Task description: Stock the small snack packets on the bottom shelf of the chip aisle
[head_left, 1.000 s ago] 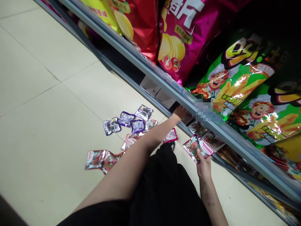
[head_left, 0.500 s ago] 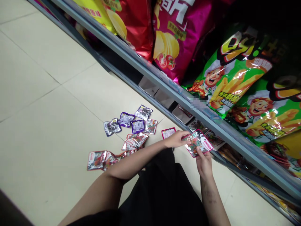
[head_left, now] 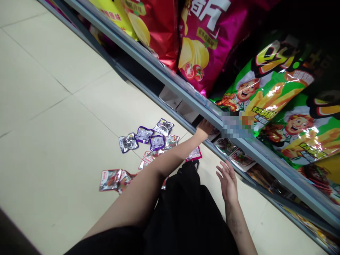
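My left hand (head_left: 204,129) reaches under the shelf edge into the lower shelf, at a small white box. Its fingers are mostly hidden there, and whether they hold a packet I cannot see. My right hand (head_left: 228,180) hovers over the floor just in front of the shelf, fingers spread, holding nothing. Below my left forearm a pink-edged snack packet (head_left: 194,154) lies on the floor by my shoe. Small foil packets lie to the left: purple-edged ones (head_left: 157,142), a silver one (head_left: 128,142) and red-edged ones (head_left: 110,180), partly covered by my arm.
A grey shelf rail (head_left: 170,83) runs diagonally above the lower shelf. Over it stand large chip bags, one red (head_left: 159,32), one magenta (head_left: 204,53) and green ones (head_left: 265,85). White boxes (head_left: 187,111) and more packets (head_left: 240,157) sit in the lower shelf. Pale tiles (head_left: 53,124) cover the floor.
The packet held between both hands is out of sight. My left hand has moved up into the lower shelf. My right hand has let go and opened, slightly lower.
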The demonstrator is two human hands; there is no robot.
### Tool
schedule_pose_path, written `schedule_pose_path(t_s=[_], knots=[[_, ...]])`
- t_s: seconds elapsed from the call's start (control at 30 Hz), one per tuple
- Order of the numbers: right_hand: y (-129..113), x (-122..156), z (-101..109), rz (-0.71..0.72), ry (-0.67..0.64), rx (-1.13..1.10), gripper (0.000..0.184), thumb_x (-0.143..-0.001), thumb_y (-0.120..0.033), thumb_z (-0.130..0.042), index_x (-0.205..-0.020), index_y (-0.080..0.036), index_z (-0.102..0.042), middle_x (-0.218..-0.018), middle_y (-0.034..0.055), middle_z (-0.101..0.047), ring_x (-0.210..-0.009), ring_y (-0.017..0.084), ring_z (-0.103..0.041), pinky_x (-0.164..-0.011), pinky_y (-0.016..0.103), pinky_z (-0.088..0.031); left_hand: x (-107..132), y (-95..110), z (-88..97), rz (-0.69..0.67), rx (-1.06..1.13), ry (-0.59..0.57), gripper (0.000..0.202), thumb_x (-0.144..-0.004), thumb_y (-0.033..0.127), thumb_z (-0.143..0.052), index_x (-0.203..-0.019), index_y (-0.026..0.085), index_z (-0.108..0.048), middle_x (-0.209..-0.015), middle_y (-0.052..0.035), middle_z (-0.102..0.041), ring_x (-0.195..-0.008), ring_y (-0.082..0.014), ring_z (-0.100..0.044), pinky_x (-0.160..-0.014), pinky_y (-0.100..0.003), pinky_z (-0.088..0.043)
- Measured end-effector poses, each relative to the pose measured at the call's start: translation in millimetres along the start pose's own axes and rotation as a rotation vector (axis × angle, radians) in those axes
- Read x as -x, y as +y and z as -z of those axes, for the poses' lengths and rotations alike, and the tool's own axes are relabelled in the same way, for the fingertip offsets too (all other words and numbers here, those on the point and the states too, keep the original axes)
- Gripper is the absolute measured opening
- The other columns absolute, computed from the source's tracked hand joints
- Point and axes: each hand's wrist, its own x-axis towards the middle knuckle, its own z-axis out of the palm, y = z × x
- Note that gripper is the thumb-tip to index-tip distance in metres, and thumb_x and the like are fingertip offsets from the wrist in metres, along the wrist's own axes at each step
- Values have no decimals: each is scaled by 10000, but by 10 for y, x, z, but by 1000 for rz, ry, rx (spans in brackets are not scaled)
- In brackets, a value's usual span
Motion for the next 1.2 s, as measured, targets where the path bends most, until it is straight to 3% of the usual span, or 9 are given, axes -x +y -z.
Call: schedule_pose_path(t_s=[0.27, 0.43, 0.57, 0.67, 0.8, 0.93, 1.03, 1.1, 1.2], knots=[[14, -8, -46, -16, -55, 17, 501, -756, -402, -770, -1225, -310, -621, -1299, 49, -593, -1081, 221, -609, -927, 363, -442, 163, -242, -20, -181, -444, -206, 329, -874, 17, -434, -1089, 93, -673, -1064, -167, -684, -1066, -266, -625, -957, -396, -474], [52, -11, -2, -19, -69, 13, 480, -767, -391, -758, -1218, -299, -625, -1288, 53, -596, -1078, 223, -605, -914, 356, -445, 1030, -725, -25, -357, -429, -138, 376, -922, 76, -401, -1231, 114, -612, -1320, -184, -583, -1242, -272, -526, -1037, -439, -430], [86, -11, 43, -34, -62, 8, 477, -750, -385, -771, -1197, -289, -637, -1254, 52, -613, -1069, 222, -606, -901, 347, -446, 1815, -1124, -240, -353, -464, -398, 517, -902, 167, -491, -1411, 86, -463, -1491, -214, -426, -1374, -332, -395, -1082, -470, -368], [108, -4, 44, -48, -60, 5, 470, -741, -383, -774, -1182, -284, -644, -1239, 50, -622, -1066, 223, -607, -896, 345, -449, 2028, -1226, -388, -284, -486, -482, 569, -894, 154, -486, -1460, 144, -417, -1553, -177, -352, -1431, -333, -321, -1111, -494, -325], [98, 24, 3, -50, -72, 11, 457, -748, -386, -762, -1176, -280, -644, -1241, 55, -623, -1063, 229, -606, -893, 353, -454, 1854, -1165, -378, -261, -429, -355, 418, -955, 141, -384, -1334, 173, -555, -1394, -145, -555, -1302, -266, -491, -1043, -435, -415], [67, 45, -2, -37, -81, 23, 447, -765, -385, -748, -1185, -276, -639, -1248, 61, -621, -1066, 235, -605, -890, 359, -456, 1573, -911, -100, -426, -331, -15, 340, -990, 221, -360, -1172, 141, -635, -1100, -145, -682, -1040, -227, -599, -911, -389, -493], [75, 42, 17, -39, -78, 28, 452, -759, -384, -755, -1182, -273, -641, -1243, 60, -622, -1062, 235, -604, -890, 357, -453, 1278, -556, 154, -541, -297, 233, 280, -974, 255, -430, -1119, 153, -646, -1083, -138, -671, -1043, -243, -574, -905, -411, -485], [93, 42, 11, -49, -77, 29, 454, -755, -387, -758, -1179, -270, -643, -1236, 60, -625, -1061, 235, -602, -891, 356, -452, 965, -299, 261, -400, -286, 317, 264, -949, 238, -476, -1137, 152, -639, -1130, -147, -648, -1093, -263, -553, -931, -432, -472], [114, 54, -37, -59, -86, 27, 453, -760, -394, -755, -1181, -272, -642, -1232, 59, -627, -1059, 231, -603, -890, 351, -452, 377, -28, 282, -120, -325, 137, 295, -911, 125, -464, -1147, 134, -641, -1162, -162, -634, -1114, -266, -564, -963, -427, -458]])
